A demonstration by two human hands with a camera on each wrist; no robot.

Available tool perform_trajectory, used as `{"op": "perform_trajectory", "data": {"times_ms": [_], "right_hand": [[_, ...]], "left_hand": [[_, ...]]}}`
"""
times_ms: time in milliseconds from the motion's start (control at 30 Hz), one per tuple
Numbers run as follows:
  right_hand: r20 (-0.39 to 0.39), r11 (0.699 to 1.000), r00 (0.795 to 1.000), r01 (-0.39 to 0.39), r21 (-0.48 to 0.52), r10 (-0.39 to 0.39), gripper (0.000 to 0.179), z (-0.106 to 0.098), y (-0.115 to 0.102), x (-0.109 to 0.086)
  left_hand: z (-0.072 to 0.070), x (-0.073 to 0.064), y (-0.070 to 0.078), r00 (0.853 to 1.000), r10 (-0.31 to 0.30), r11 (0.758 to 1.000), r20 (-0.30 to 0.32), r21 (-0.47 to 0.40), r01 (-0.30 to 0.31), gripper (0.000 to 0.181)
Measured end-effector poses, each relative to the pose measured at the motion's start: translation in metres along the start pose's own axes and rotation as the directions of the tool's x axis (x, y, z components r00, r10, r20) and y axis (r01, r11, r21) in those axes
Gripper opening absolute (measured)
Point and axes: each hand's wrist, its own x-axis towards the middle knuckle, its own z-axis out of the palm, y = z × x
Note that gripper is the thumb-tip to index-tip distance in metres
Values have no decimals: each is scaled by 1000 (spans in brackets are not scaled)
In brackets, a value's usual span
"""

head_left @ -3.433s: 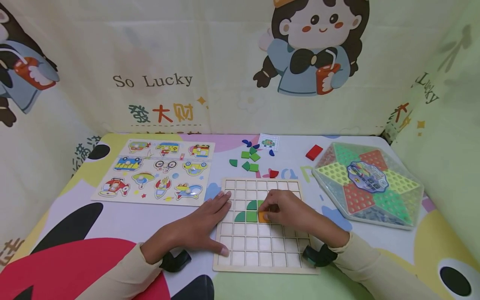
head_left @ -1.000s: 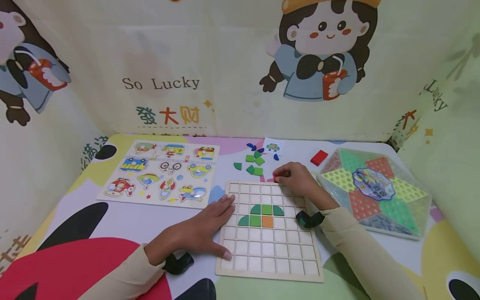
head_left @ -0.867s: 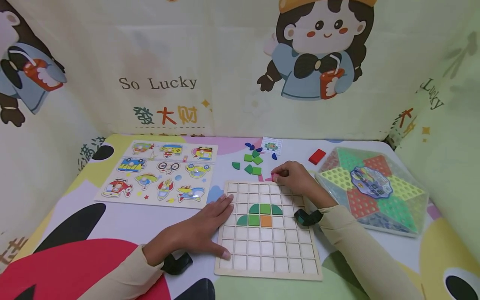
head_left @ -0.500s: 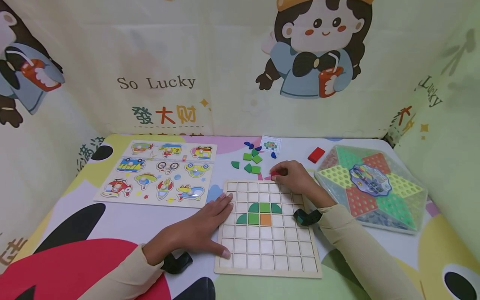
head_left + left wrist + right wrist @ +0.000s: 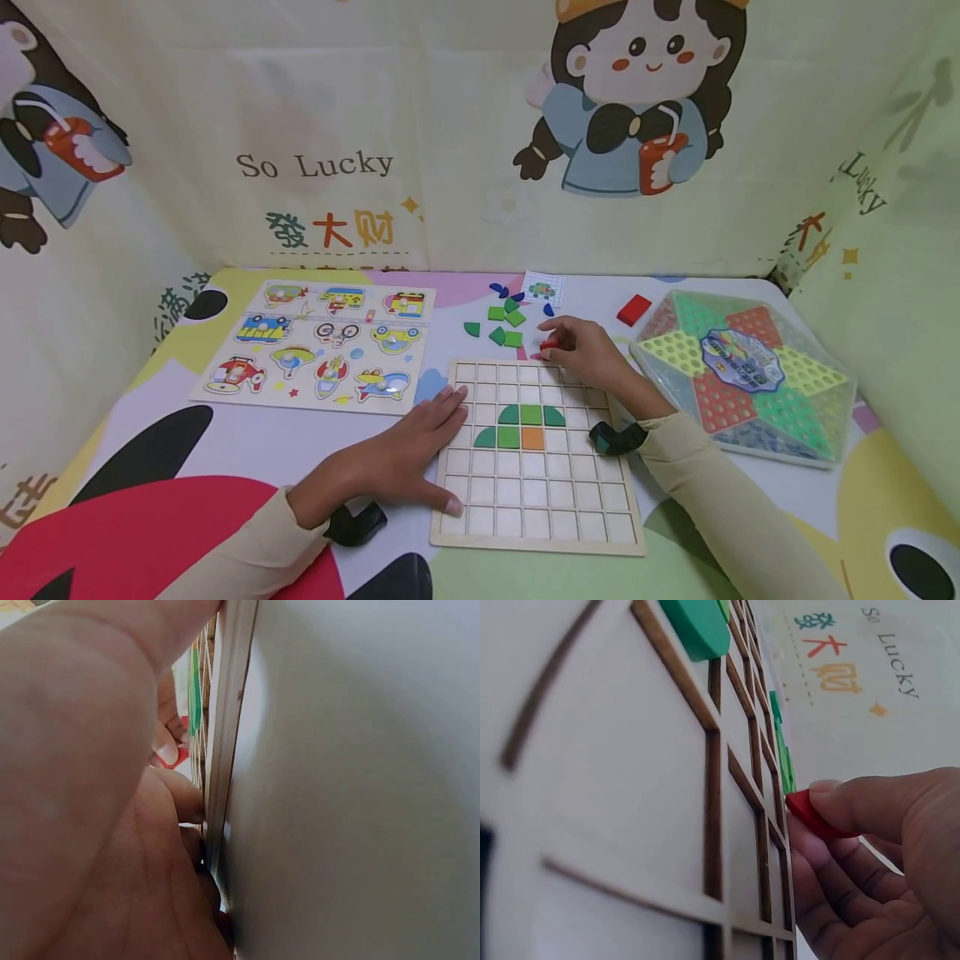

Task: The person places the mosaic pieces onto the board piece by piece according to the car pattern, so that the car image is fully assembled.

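Just beyond the far edge of the wooden grid board, my right hand pinches a small red rounded-edge piece between thumb and fingers. My left hand rests along the board's left edge, its fingers straight and the thumb over the lower-left rim. In the grid sit a green square between two dark green quarter-round pieces, and below them another dark green quarter-round piece, a green square and an orange square. Part of the red piece is hidden by my fingers.
Loose green pieces and blue pieces lie behind the board, near a small pattern card. A vehicle picture puzzle is at left. A red block and a hexagonal game box are at right.
My right hand has left the orange square in the grid, reached past the board's far edge and taken hold of the red piece. Recently its fingers shifted slightly on it. My left hand stays put.
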Motion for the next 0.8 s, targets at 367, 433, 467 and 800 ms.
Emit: {"op": "perform_trajectory", "data": {"times_ms": [367, 433, 467, 800], "right_hand": [[-4, 999, 1000, 8, 34, -8, 22, -3, 1, -3], [-8, 999, 999, 32, 21, -32, 23, -4, 1, -5], [-11, 999, 999, 42, 12, -41, 24, -5, 2, -6], [35, 1000, 999, 5, -15, -5, 28, -9, 3, -19]], "left_hand": [[-1, 0, 1, 1000, -2, 1000, -4, 5, 2, 115], [-2, 0, 1, 1000, 1, 1000, -4, 9, -1, 115], [-2, 0, 0, 1000, 1, 1000, -5, 13, -1, 115], [0, 1, -1, 1000, -4, 1000, -1, -4, 4, 115]]}}
